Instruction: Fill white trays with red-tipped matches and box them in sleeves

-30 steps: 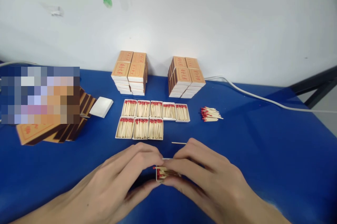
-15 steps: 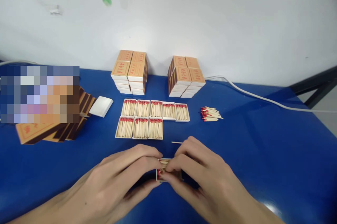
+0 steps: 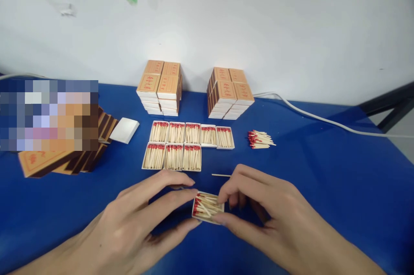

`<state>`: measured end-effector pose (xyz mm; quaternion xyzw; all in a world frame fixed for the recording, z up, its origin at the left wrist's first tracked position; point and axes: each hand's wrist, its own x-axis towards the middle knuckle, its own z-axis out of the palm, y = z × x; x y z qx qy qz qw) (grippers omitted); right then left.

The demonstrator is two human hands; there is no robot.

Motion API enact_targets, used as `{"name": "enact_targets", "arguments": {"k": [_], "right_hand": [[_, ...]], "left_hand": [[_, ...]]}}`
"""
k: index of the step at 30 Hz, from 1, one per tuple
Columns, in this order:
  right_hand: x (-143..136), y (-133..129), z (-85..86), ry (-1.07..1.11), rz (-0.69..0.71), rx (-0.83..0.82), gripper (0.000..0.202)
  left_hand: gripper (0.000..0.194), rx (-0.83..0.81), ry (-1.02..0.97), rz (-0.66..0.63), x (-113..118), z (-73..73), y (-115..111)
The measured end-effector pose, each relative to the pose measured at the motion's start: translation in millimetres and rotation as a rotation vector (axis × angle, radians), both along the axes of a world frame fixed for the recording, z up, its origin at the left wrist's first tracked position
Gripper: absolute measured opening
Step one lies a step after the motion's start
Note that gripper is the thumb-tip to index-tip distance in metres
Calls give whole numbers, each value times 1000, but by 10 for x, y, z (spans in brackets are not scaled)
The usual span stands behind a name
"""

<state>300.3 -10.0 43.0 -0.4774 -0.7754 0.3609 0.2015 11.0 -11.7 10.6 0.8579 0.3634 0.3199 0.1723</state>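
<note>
Between my two hands is a small white matchbox tray [image 3: 208, 222] filled with red-tipped matches [image 3: 206, 207], a few of them lying askew. My left hand [image 3: 139, 217] grips its left end, with the index fingertip at the far corner and the thumb at the near one. At the right end, my right hand [image 3: 273, 210] pinches the tray between thumb and index finger. Just beyond the right fingers a single loose match [image 3: 220, 175] lies on the table. Two rows of filled trays [image 3: 174, 169] stand farther back, heads pointing away.
Two stacks of closed matchboxes, a left stack [image 3: 160, 87] and a right stack [image 3: 230, 92], stand by the wall. Loose matches [image 3: 260, 139] lie in a pile at right. A white tray [image 3: 124, 130] and tumbled matchboxes [image 3: 48, 160] are at left, beside a blurred patch. A white cable [image 3: 310, 115] crosses behind.
My right fingers have drawn back from over the matches to the tray's right end, uncovering its contents. The left hand stays at the left end, its fingers slightly more spread.
</note>
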Motion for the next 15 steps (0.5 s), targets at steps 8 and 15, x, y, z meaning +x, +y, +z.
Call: {"name": "enact_targets", "arguments": {"k": [8,15], "right_hand": [[94,27,-8,-31,19,-244,27],[2,-11,-71,-17,-3,-205,35]], "left_hand": [[25,2,13,2,-25,-50,3],[44,-88,146,-95,-38,-14,-19]]}}
